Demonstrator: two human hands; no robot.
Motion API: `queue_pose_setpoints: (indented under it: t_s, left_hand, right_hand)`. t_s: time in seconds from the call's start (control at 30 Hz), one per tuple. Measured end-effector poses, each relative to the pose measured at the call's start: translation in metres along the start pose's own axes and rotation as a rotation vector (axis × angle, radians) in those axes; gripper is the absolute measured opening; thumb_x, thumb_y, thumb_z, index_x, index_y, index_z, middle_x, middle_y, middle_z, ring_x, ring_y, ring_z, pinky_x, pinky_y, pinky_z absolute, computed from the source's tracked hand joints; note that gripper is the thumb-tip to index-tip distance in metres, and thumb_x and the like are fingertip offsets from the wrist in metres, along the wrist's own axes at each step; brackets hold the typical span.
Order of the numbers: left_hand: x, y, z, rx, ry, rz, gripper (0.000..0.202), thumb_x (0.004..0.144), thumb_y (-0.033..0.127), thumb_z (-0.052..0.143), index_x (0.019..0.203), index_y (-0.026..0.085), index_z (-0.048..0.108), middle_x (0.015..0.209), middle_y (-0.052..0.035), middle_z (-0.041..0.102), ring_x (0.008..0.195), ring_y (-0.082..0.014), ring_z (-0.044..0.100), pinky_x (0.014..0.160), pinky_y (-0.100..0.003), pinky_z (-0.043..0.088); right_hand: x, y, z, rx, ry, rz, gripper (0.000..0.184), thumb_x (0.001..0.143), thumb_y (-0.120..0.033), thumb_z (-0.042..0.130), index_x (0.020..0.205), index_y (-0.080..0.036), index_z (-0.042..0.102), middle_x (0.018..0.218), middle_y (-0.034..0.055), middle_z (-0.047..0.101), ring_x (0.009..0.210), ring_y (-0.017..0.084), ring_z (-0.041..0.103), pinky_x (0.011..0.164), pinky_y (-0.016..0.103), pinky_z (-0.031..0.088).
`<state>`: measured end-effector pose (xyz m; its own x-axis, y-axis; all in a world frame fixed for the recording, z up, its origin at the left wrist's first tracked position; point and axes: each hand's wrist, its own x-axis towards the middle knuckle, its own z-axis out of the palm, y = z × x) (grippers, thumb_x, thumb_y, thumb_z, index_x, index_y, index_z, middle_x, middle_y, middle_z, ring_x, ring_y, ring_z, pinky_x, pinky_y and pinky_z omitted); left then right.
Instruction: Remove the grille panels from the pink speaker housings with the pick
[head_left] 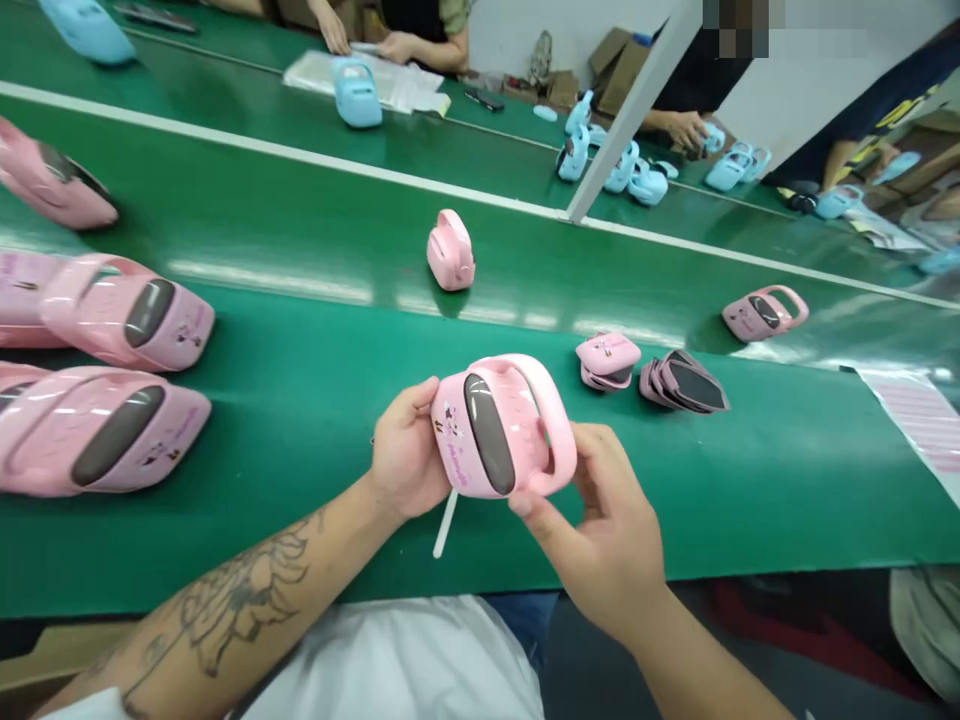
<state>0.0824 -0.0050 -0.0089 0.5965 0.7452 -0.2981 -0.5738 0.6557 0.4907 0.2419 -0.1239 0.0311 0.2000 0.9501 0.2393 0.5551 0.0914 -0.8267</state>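
The left hand (409,450) and the right hand (611,545) share a pink housing (499,430), held above the tabletop (300,540) near the middle of its near edge. The left grip is closed around the printed end, thumb on top and palm beneath. The right grip is clamped on the handle side, its thumb at the lower edge and its fingers behind the handle. The housing is tilted, with its dark oval window and small cartoon print facing up. A white stick (445,530) juts from under it towards the near edge; I cannot tell whether it is held or lies flat.

Further right, nearer the tabletop's far edge, are a small stack of pink covers (609,355) and, just beside it, a stack of dark-faced panels (686,380). A striped sheet (911,415) lies well to the right of these. Towards the left, 2 pink housings with handles (112,435) lie side by side, with more partly cut off behind them.

Beyond the far edge, on a glossy green strip (300,235), 1 small pink housing (450,255) stands upright and another (763,313) lies farther right. Past a white rail (300,155) are several light-blue housings (358,95) and co-workers' hands (397,47).
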Motion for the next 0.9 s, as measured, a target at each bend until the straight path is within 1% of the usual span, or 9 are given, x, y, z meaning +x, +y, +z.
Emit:
queue_pose_setpoints:
  t_s: [0.17, 0.33, 0.4, 0.47, 0.53, 0.63, 0.77, 0.83, 0.9]
  left_hand:
    - [-0.001, 0.001, 0.002, -0.103, 0.099, -0.06, 0.051, 0.084, 0.063, 0.067, 0.098, 0.016, 0.079, 0.1, -0.0141, 0.085, 0.104, -0.0421, 0.08, 0.093, -0.054, 0.064]
    - [0.0, -0.003, 0.006, -0.05, 0.079, -0.09, 0.065, 0.085, 0.074, 0.064, 0.107, 0.015, 0.078, 0.103, -0.0165, 0.083, 0.094, -0.0402, 0.08, 0.085, -0.054, 0.064]
    - [0.006, -0.001, 0.007, 0.125, 0.11, 0.0, 0.067, 0.089, 0.076, 0.061, 0.109, 0.015, 0.077, 0.103, -0.0171, 0.083, 0.094, -0.0392, 0.079, 0.084, -0.053, 0.065]
    - [0.018, 0.011, 0.005, 0.417, 0.208, 0.199, 0.064, 0.095, 0.073, 0.057, 0.117, 0.016, 0.075, 0.108, -0.0176, 0.081, 0.097, -0.0374, 0.08, 0.083, -0.052, 0.065]
    - [0.039, 0.034, -0.001, 0.669, 0.327, 0.432, 0.054, 0.097, 0.062, 0.06, 0.128, 0.019, 0.069, 0.125, -0.0177, 0.078, 0.109, -0.0355, 0.078, 0.091, -0.052, 0.065]
    - [0.084, 0.081, -0.015, 0.827, 0.391, 0.605, 0.063, 0.085, 0.041, 0.078, 0.142, 0.022, 0.059, 0.154, -0.016, 0.062, 0.139, -0.0342, 0.065, 0.119, -0.052, 0.051]
    - [0.158, 0.12, -0.031, 1.054, 0.414, 0.596, 0.1, 0.065, 0.027, 0.093, 0.155, 0.017, 0.05, 0.168, -0.0251, 0.046, 0.16, -0.0447, 0.042, 0.134, -0.061, 0.029]
    - [0.191, 0.124, -0.037, 1.138, 0.399, 0.556, 0.121, 0.055, 0.022, 0.098, 0.162, 0.013, 0.042, 0.175, -0.0301, 0.034, 0.167, -0.0473, 0.03, 0.137, -0.059, 0.022]
    - [0.22, 0.121, -0.042, 1.196, 0.385, 0.532, 0.138, 0.048, 0.019, 0.1, 0.167, 0.01, 0.033, 0.179, -0.033, 0.023, 0.171, -0.0475, 0.019, 0.139, -0.057, 0.015]
  right_hand:
    - [0.009, -0.026, 0.015, -0.172, 0.068, -0.224, 0.014, 0.096, -0.032, 0.081, 0.099, -0.028, 0.068, 0.087, -0.0025, 0.066, 0.075, 0.014, 0.063, 0.062, 0.025, 0.051]
    - [0.013, -0.038, 0.026, -0.191, 0.078, -0.268, 0.014, 0.094, -0.03, 0.08, 0.091, -0.026, 0.067, 0.074, -0.0048, 0.061, 0.064, 0.014, 0.056, 0.052, 0.025, 0.041]
    - [0.02, -0.039, 0.025, -0.163, 0.09, -0.209, 0.016, 0.091, -0.031, 0.081, 0.085, -0.026, 0.067, 0.07, -0.0055, 0.058, 0.06, 0.013, 0.054, 0.052, 0.025, 0.041]
    - [0.038, -0.033, 0.022, -0.131, 0.125, -0.061, 0.019, 0.088, -0.034, 0.082, 0.08, -0.025, 0.067, 0.067, -0.0059, 0.058, 0.057, 0.013, 0.052, 0.051, 0.026, 0.04]
    - [0.072, -0.02, 0.016, -0.105, 0.17, 0.119, 0.019, 0.086, -0.038, 0.082, 0.083, -0.023, 0.07, 0.066, -0.0057, 0.06, 0.057, 0.013, 0.054, 0.052, 0.026, 0.04]
    - [0.149, 0.012, 0.008, -0.149, 0.227, 0.248, 0.024, 0.084, -0.036, 0.086, 0.096, -0.019, 0.075, 0.078, -0.0026, 0.069, 0.07, 0.016, 0.064, 0.065, 0.029, 0.051]
    - [0.254, 0.063, 0.007, -0.215, 0.211, 0.315, 0.023, 0.096, -0.031, 0.082, 0.111, -0.014, 0.075, 0.105, 0.0051, 0.077, 0.094, 0.021, 0.074, 0.088, 0.039, 0.063]
    - [0.288, 0.087, 0.01, -0.246, 0.19, 0.362, 0.035, 0.105, -0.039, 0.074, 0.131, -0.017, 0.07, 0.131, 0.0095, 0.073, 0.112, 0.025, 0.074, 0.097, 0.046, 0.065]
    - [0.306, 0.107, 0.012, -0.269, 0.182, 0.398, 0.04, 0.106, -0.041, 0.072, 0.139, -0.019, 0.067, 0.141, 0.0111, 0.07, 0.119, 0.027, 0.073, 0.1, 0.05, 0.065]
